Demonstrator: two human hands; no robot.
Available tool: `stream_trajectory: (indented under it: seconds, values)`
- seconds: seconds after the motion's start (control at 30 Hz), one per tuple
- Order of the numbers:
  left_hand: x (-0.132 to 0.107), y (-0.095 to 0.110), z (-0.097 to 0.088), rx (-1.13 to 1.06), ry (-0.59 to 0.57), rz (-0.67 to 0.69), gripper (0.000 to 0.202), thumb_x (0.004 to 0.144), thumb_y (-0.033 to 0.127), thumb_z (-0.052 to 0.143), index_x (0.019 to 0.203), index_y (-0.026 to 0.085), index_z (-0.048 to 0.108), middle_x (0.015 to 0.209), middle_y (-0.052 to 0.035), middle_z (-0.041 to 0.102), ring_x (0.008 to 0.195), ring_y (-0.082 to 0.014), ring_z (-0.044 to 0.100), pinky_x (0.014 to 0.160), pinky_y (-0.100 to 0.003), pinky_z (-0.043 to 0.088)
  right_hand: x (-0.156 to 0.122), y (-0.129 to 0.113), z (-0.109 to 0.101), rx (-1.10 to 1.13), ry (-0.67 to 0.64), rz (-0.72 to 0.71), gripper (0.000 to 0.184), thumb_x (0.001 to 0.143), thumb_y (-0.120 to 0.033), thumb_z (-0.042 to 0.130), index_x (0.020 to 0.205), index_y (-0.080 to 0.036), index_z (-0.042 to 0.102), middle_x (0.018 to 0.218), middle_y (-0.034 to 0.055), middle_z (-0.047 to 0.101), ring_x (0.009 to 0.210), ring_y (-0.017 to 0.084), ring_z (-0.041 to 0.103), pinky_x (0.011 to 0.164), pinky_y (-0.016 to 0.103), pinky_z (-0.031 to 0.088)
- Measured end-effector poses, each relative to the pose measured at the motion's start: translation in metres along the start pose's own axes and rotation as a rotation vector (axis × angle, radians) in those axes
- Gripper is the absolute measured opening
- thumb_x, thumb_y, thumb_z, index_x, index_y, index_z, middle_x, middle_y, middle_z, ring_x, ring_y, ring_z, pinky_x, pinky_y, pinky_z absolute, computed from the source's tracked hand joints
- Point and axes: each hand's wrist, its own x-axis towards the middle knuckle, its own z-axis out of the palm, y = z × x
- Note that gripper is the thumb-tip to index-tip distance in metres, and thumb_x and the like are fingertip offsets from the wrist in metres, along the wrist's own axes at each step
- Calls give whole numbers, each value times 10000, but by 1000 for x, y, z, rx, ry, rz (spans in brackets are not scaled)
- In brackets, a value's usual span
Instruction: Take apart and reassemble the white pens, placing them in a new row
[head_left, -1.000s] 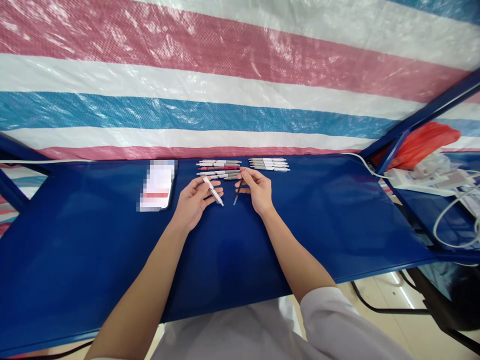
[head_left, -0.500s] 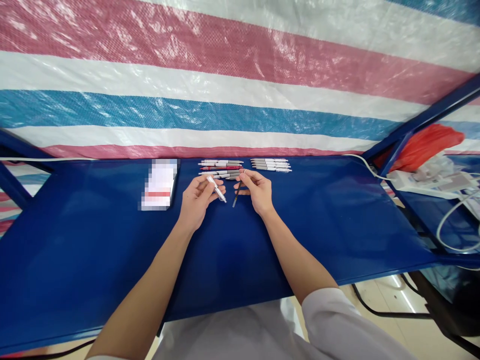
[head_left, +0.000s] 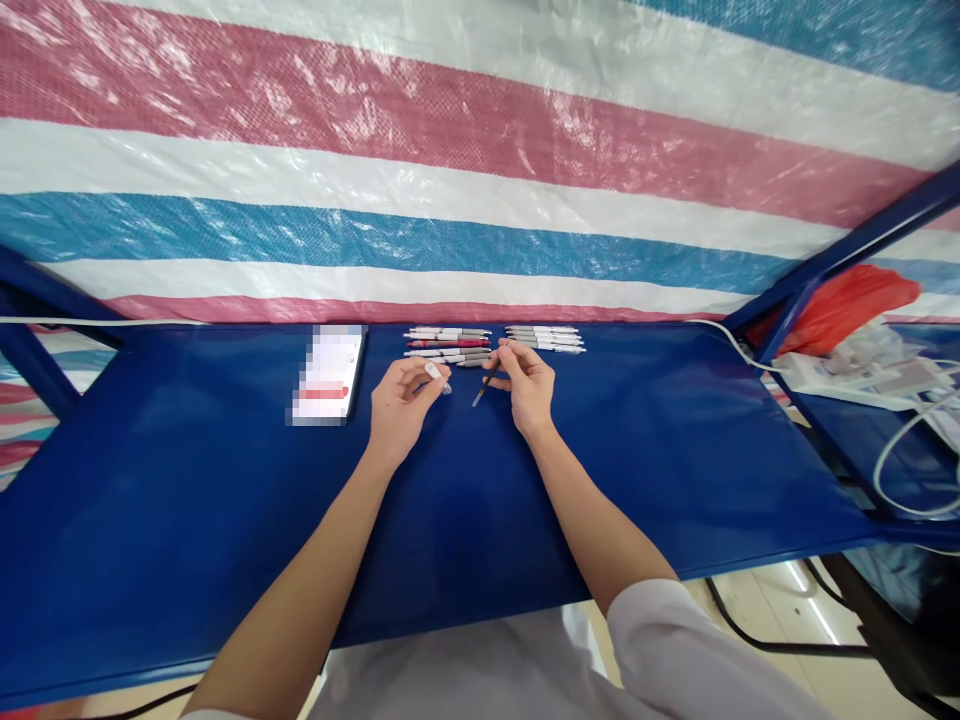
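My left hand [head_left: 401, 408] grips a short white pen barrel [head_left: 436, 376] between thumb and fingers, its open end facing right. A thin dark pen refill [head_left: 487, 384] is pinched in my right hand [head_left: 529, 385], slanting down-left with its tip a short way from the barrel. Both hands hover just above the blue table [head_left: 225, 520]. Right behind them lie two groups of white and grey pens: a left group [head_left: 447, 343] with one red-banded pen, and a right group [head_left: 544, 338].
A white card with a red stripe [head_left: 328, 376] lies left of my hands. At the far right a power strip [head_left: 855, 372] with white cables sits by a red bag [head_left: 844, 295]. A striped tarp [head_left: 450, 170] hangs behind the table.
My left hand has turned the white barrel so it points more toward the right hand. The refill tip has come closer to the barrel. The camera view has shifted slightly.
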Motion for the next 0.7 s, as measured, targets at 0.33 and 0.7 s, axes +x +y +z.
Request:
stream_trajectory:
  seconds: [0.33,0.7]
  values:
    - [-3,-5,1,169,-71,93,121,798,229,730,903,206,673,958,-34,715,969,-188,685,961,-374,535,-2,-1,2,6,6,26,276,716,-406,767,883,-205,676,758,-14,716,781,157,726,606,252,625]
    - [-2,-11,1,240,-127,148,99,814,211,715,910,212,692,963,-25,724,968,-187,684,952,-356,532,-5,-7,5,-5,-21,51,283,697,-409,786,857,-202,677,764,-18,715,723,147,727,591,249,621]
